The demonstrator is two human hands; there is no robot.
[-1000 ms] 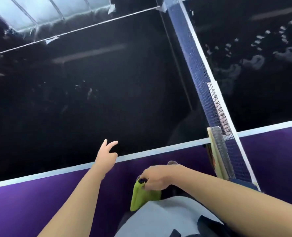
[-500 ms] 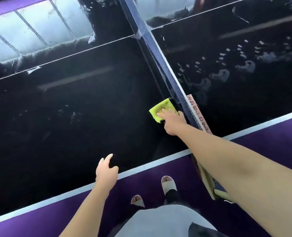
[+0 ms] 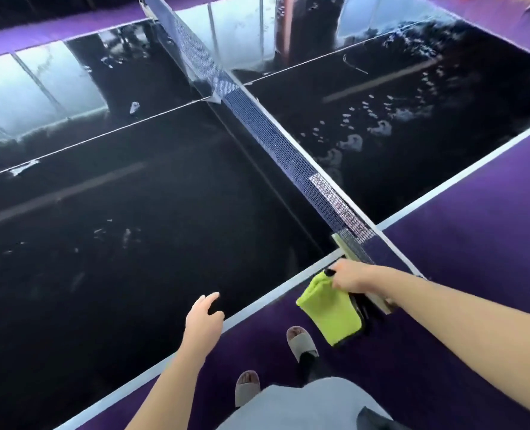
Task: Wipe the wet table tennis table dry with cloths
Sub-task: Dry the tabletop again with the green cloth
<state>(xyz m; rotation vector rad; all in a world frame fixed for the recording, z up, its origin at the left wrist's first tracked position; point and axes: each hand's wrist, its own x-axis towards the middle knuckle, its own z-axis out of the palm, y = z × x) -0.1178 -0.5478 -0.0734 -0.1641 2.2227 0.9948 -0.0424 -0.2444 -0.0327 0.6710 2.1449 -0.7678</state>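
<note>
At glossy wet table (image 3: 133, 243) edge: right hand (image 3: 352, 276) pinches folded lime cloth (image 3: 332, 308); left hand (image 3: 203, 318) spread.

Counter (image 3: 133, 243): black, glossy, fills most of the frame. White edge line (image 3: 288, 282) runs from lower left up to the right edge. Thin centre line (image 3: 102, 140) crosses from far left to upper right. Net (image 3: 276, 141) stands across it, upper centre down to lower right. Right of net: pale water blotches (image 3: 352, 141), scattered droplets. Left of net: faint streaks (image 3: 127, 234). Upper left reflects bright panes. Purple floor (image 3: 474, 243) around.
</note>
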